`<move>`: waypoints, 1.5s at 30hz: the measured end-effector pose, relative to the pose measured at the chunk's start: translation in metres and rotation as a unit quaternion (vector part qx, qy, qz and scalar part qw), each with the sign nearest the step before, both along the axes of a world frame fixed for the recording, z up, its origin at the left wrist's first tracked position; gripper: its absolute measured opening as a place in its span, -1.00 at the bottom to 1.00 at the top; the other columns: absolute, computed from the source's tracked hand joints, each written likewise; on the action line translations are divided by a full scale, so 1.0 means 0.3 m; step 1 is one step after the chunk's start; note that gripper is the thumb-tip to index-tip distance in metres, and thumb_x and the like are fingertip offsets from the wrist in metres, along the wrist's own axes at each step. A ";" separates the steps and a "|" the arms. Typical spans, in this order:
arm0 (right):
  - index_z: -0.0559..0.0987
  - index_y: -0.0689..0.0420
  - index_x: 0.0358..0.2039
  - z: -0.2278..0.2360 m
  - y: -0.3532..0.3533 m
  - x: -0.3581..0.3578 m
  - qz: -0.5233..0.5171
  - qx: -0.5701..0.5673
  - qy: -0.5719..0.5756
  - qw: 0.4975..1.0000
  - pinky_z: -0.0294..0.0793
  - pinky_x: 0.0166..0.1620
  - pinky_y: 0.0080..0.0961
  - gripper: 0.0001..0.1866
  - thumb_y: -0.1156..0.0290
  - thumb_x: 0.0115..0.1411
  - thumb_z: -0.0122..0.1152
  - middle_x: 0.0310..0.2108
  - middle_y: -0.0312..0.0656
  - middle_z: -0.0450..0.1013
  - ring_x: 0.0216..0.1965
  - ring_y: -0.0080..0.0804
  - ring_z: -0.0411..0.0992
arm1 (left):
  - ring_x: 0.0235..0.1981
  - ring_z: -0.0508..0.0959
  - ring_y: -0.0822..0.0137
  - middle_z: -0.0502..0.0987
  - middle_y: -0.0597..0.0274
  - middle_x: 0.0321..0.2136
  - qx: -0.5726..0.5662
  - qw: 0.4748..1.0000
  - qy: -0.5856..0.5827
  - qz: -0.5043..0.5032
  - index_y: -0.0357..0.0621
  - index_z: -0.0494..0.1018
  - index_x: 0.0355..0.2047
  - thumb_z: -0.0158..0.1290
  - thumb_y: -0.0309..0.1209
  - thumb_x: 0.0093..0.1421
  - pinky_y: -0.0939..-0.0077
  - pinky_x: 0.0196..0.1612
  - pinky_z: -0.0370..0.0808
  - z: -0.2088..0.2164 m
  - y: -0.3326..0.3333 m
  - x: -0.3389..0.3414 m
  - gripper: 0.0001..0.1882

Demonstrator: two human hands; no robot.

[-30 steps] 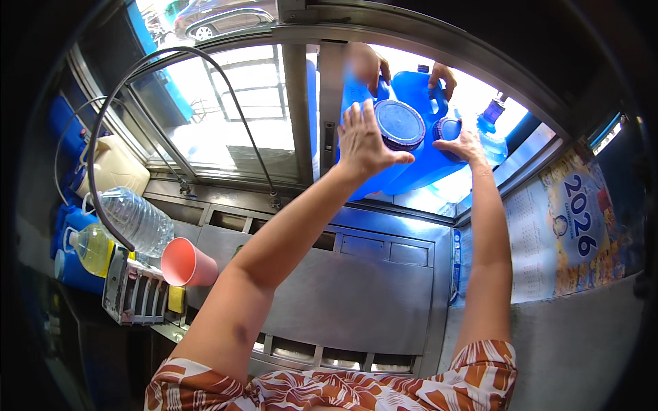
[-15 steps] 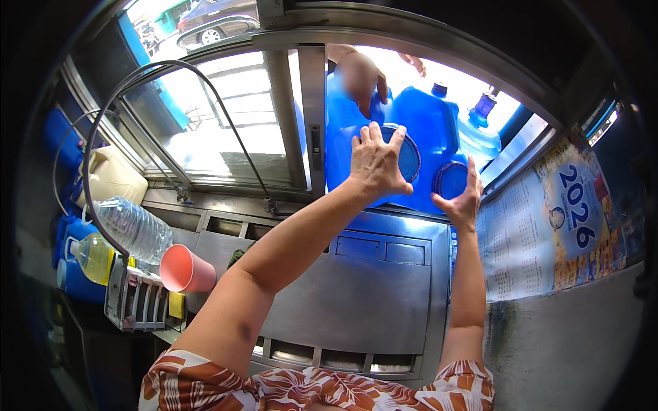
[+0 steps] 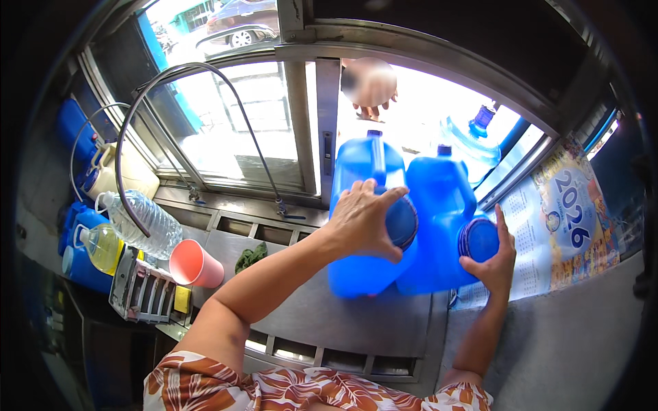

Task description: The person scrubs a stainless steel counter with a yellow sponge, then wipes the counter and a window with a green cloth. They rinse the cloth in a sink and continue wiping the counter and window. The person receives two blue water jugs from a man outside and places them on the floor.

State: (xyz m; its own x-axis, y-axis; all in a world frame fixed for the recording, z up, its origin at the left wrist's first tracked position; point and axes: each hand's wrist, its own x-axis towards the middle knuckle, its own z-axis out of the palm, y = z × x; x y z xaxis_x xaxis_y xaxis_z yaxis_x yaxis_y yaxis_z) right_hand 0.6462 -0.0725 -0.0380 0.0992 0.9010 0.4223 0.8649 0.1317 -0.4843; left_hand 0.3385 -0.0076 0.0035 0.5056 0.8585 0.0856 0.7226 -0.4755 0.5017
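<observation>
Two blue plastic water jugs with large round blue caps stand side by side on the metal counter, just inside the window opening. On the left jug (image 3: 356, 274), my left hand (image 3: 364, 218) grips the wide cap (image 3: 403, 225) from the left, fingers over its top and thumb below. My right hand (image 3: 499, 257) holds the wide cap (image 3: 482, 241) of the right jug (image 3: 433, 195) from its right side, thumb underneath. Each jug also has a small dark capped spout at the top and a moulded handle. The jugs' lower parts are slightly blurred.
Another person's hand (image 3: 373, 92) is beyond the opening, near a clear blue round bottle (image 3: 473, 140). At left are a pink cup (image 3: 195, 264), a large clear bottle (image 3: 144, 222), a yellow liquid bottle (image 3: 101, 246), a metal rack (image 3: 140, 291) and curved hoses (image 3: 122, 147). A calendar (image 3: 565, 205) hangs right.
Both jugs have come inward through the opening onto the counter, toward me, with my hands on their caps. The other person's hand is now off the left jug.
</observation>
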 end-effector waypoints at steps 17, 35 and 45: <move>0.41 0.35 0.05 0.101 -0.052 0.023 0.074 -0.226 -0.070 0.969 0.51 -0.08 -0.19 0.01 -0.42 -0.04 0.15 -0.20 0.17 0.51 -0.18 -0.04 0.54 | 0.12 0.30 -0.22 0.21 -0.22 0.12 -0.052 0.991 0.088 -0.084 0.34 0.35 0.17 0.43 -0.20 -0.60 -0.01 0.15 0.31 0.090 -0.583 -0.475 0.11; 0.18 -0.28 0.33 0.084 -0.227 -0.585 0.155 -0.170 -0.012 0.973 0.46 0.01 -0.30 -0.14 0.34 -0.09 0.11 -0.09 0.01 0.52 -0.24 -0.13 0.55 | 0.16 0.24 -0.25 0.21 -0.30 0.12 0.050 0.998 0.031 0.018 0.23 0.41 0.15 0.36 -0.17 -0.52 0.03 0.20 0.20 0.007 -0.919 -0.748 0.01; 0.04 0.11 0.37 -0.020 -0.325 -0.843 0.142 -0.136 0.022 0.980 0.38 0.12 -0.26 -0.11 0.23 -0.02 0.01 0.01 0.25 0.42 -0.06 0.11 0.48 | 0.10 0.29 -0.12 0.29 -0.16 0.05 0.143 0.987 0.007 0.067 0.28 0.45 0.09 0.30 0.03 -0.46 0.06 0.11 0.25 -0.064 -1.000 -0.752 -0.07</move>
